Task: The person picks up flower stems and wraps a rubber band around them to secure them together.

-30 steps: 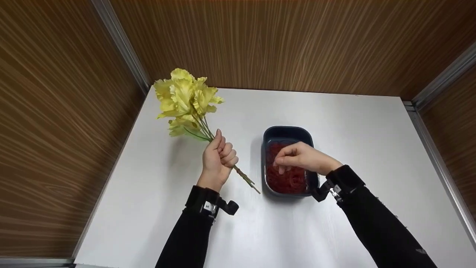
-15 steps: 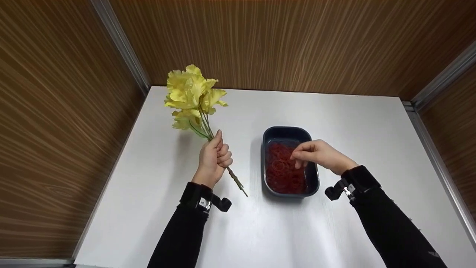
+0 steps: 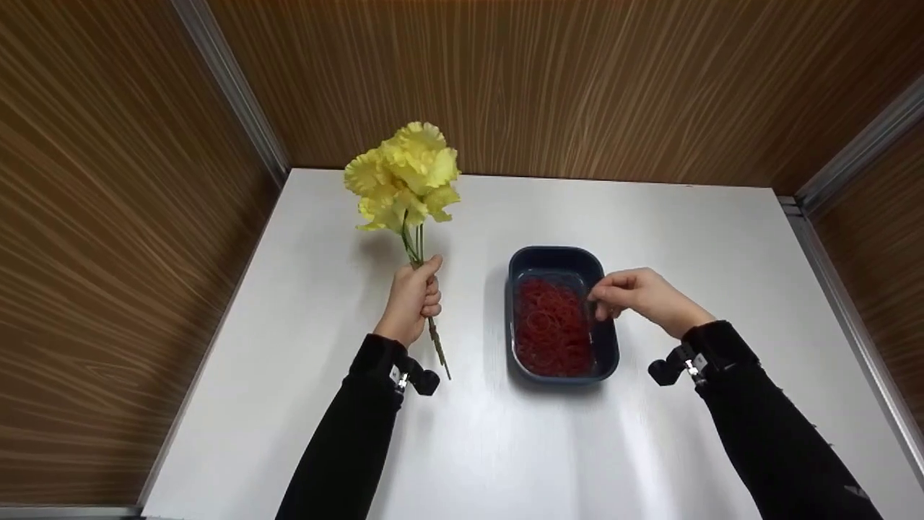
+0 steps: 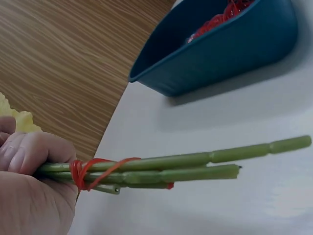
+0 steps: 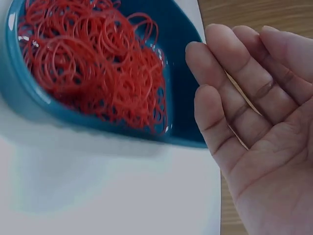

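While the white table (image 3: pixel 505 448) fills the space between wood-grain walls (image 3: pixel 577 79), a dark blue tray (image 3: pixel 521 263) sits near its centre, heaped with red rubber bands (image 3: pixel 548 328). At about ten o'clock from the tray, the yellow flower bunch (image 3: pixel 406 173) stands nearly upright, its blooms toward twelve o'clock and its green stems (image 4: pixel 195 166) pointing down toward six. The left hand (image 3: pixel 413 300) grips those stems, fingers wrapped round them; a red band (image 4: pixel 80 172) circles the stems just beside the fingers. The right hand (image 3: pixel 639 295) hovers over the tray's three o'clock rim, fingers relaxed and loosely bent, palm bare in the wrist view, holding nothing.
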